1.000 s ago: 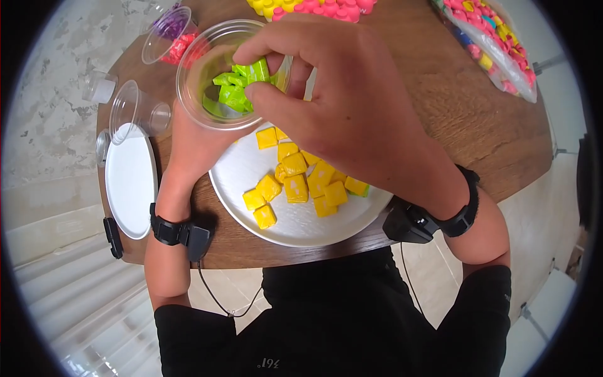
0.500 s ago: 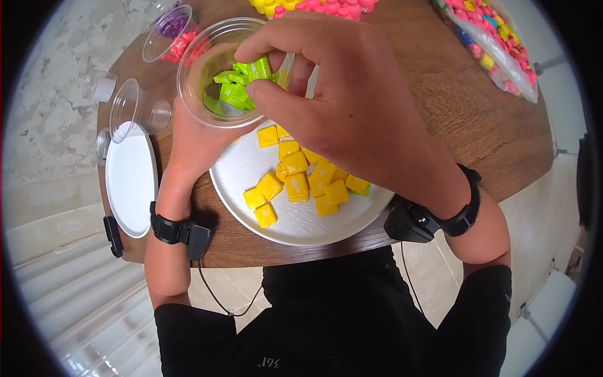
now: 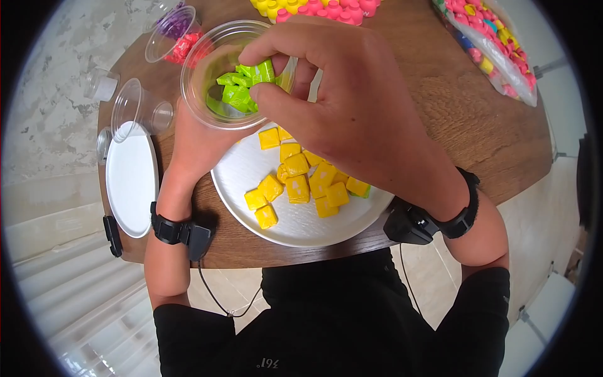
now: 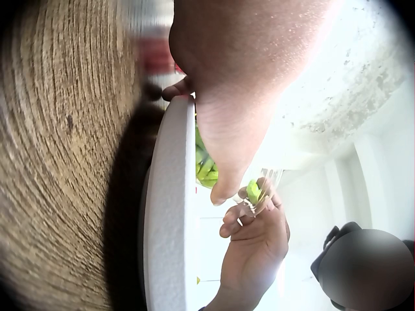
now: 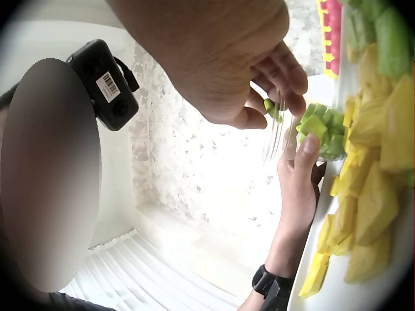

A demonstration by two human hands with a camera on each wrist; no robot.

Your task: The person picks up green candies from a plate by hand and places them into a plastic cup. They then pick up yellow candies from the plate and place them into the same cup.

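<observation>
a brown wooden table (image 3: 465, 135) stands beside a mottled grey wall (image 3: 56, 88).

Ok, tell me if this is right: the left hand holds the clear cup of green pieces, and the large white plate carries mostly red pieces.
Not quite: the large white plate carries mostly yellow pieces, not red, as the head view shows. The left hand does hold the clear cup of green pieces.

The clear cup (image 3: 213, 63), the green piece (image 3: 266, 70) pinched at its mouth, the left hand (image 3: 200, 143) and the right hand (image 3: 352, 107) have edged slightly rightward in the frame; pink blocks (image 3: 326, 9) at the top edge likewise.
</observation>
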